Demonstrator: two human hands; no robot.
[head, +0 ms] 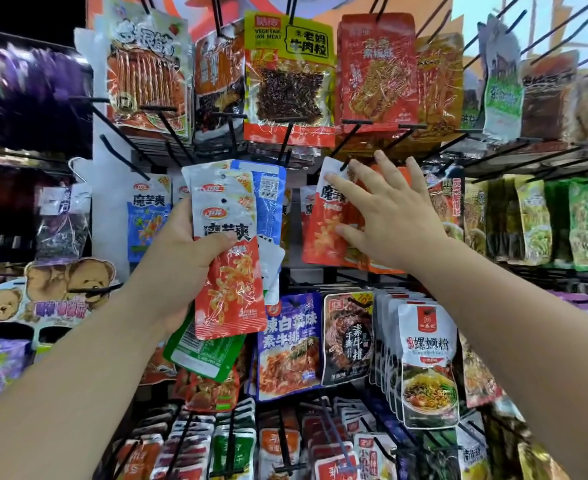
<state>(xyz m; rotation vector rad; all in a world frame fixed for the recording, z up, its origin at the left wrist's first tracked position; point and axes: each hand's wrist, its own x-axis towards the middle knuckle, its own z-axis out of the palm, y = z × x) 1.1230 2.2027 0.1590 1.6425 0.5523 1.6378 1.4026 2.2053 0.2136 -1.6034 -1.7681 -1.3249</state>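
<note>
The left hand is raised in front of a rack of black pegs. Its fingers are clamped on a fan of snack packets, thumb across the front one. That front one is a red packet with a white top, a red oval logo and the big black characters 魔芋爽. A blue packet stands just behind it. A green packet shows its back label under the hand; whether the hand grips it too cannot be told.

The right hand lies on the hung packet, fingers straight and spread apart, thumb low against its red face. This packet is of the same 魔芋爽 kind and tilts, its white top at a peg.

Above hangs a yellow packet reading "VEGETARIAN MEAT" and 老妈牛肉粒. Below the hands are 3 readable ones:
- a purple packet marked 辣白菜味 素牛排
- a black packet marked 手撕素牛排
- a white packet marked 螺蛳粉

A bear card stands far left.
</note>
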